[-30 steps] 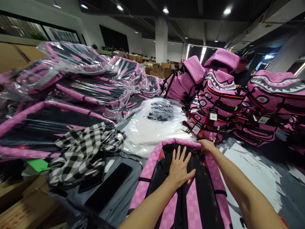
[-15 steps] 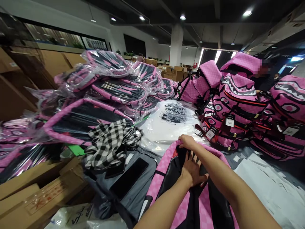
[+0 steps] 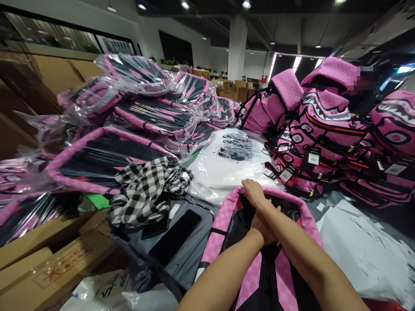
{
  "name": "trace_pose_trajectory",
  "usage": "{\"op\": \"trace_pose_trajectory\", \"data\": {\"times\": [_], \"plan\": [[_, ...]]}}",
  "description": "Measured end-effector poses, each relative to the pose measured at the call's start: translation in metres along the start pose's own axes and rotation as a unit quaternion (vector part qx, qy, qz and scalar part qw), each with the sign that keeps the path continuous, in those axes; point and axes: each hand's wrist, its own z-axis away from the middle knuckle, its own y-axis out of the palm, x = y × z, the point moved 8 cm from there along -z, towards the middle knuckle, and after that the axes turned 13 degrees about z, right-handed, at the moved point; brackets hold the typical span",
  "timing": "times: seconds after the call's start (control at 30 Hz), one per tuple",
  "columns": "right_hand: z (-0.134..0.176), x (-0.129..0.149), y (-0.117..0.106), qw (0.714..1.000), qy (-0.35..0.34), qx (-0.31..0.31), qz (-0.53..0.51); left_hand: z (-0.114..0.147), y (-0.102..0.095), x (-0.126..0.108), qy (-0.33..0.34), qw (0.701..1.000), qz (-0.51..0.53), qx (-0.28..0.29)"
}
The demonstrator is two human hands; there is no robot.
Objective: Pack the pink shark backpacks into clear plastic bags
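A pink checkered backpack (image 3: 223, 212) with a black back panel lies in front of me, its pink straps running down toward me. My right hand (image 3: 253, 192) is closed over the top-left part of its padded rim. Behind my right forearm, my left hand (image 3: 264, 228) is at the upper black panel. Most of its fingers are hidden, so their hold cannot be made out. Just beyond the backpack's top edge lies a stack of white printed plastic bags (image 3: 235, 162). Left of the backpack are a black phone (image 3: 177, 236) and a black-and-white checked cloth (image 3: 141, 190).
Plastic-wrapped pink backpacks (image 3: 155, 116) are heaped at the left. Unwrapped pink backpacks with shark faces and tags (image 3: 324, 125) stand at the right, a person (image 3: 372, 93) behind them. White sheets (image 3: 366, 250) lie at right; a cardboard box (image 3: 61, 263) is at lower left.
My left hand has shifted right and up, from lying spread on the black panel to mostly behind my right forearm. My right hand stays on the rim. The view has tilted slightly down.
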Motion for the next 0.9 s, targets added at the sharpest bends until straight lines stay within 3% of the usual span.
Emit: {"op": "trace_pose_trajectory", "data": {"times": [0.1, 0.27, 0.4, 0.5, 0.6, 0.7, 0.73, 0.8, 0.9], "plan": [[0.025, -0.005, -0.011, 0.998, 0.014, -0.054, -0.014, -0.002, 0.008, 0.002, -0.019, 0.999, 0.018, 0.022], [0.093, -0.043, -0.016, 0.991, 0.054, -0.111, -0.050, -0.002, -0.007, 0.019, -0.097, 0.989, 0.074, -0.087], [0.175, -0.043, 0.007, 0.986, 0.095, -0.127, -0.041, -0.010, -0.015, 0.035, -0.145, 0.977, 0.111, -0.107], [0.203, -0.022, 0.027, 0.989, 0.088, -0.118, -0.002, -0.010, -0.028, 0.033, -0.138, 0.977, 0.137, -0.090], [0.198, -0.014, 0.038, 0.991, 0.079, -0.108, -0.005, 0.020, -0.045, 0.002, -0.062, 0.982, 0.174, -0.032], [0.187, -0.013, 0.036, 0.992, 0.069, -0.109, -0.010, 0.081, -0.051, -0.052, 0.091, 0.969, 0.213, 0.084], [0.185, -0.014, 0.035, 0.991, 0.070, -0.112, -0.011, 0.105, -0.048, -0.075, 0.182, 0.952, 0.208, 0.135], [0.184, -0.015, 0.033, 0.989, 0.076, -0.123, -0.015, 0.137, -0.038, -0.096, 0.273, 0.933, 0.161, 0.169], [0.184, -0.019, 0.030, 0.986, 0.091, -0.139, -0.025, 0.144, -0.010, -0.095, 0.297, 0.936, 0.080, 0.173]]}}
